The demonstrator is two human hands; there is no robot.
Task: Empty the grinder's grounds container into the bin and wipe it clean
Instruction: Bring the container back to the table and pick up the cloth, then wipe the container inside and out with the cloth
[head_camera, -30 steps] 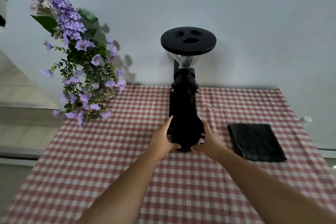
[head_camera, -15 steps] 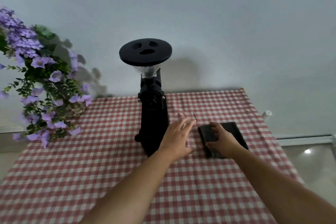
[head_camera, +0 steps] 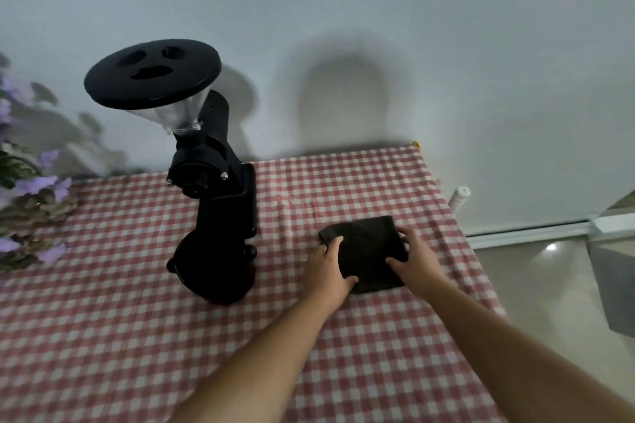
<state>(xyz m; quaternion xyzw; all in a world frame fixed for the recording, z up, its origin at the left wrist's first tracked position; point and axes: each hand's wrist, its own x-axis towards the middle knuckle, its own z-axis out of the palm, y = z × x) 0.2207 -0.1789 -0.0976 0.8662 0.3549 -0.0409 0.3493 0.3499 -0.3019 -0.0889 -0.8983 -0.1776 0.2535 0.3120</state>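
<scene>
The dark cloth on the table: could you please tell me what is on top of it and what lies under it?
Both hands rest on the dark cloth: the left hand at its left edge, the right hand at its right. Under it lies the checked tablecloth; anything beneath the cloth is hidden.

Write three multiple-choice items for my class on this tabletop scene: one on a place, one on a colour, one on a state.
1. Where does the folded dark cloth lie, seen from the camera?
A. Right of the tall black coffee grinder
B. Left of it
C. On its lid

2. What colours is the checked tablecloth?
A. Blue and white
B. Red and white
C. Green and yellow

3. What are the hands doing?
A. Both lie on the cloth
B. Both hold the grinder
C. One holds flowers

Answers: 1 A, the cloth sits to the grinder's right. 2 B, its checks are red and white. 3 A, the left hand and right hand rest on the cloth's edges.
</scene>
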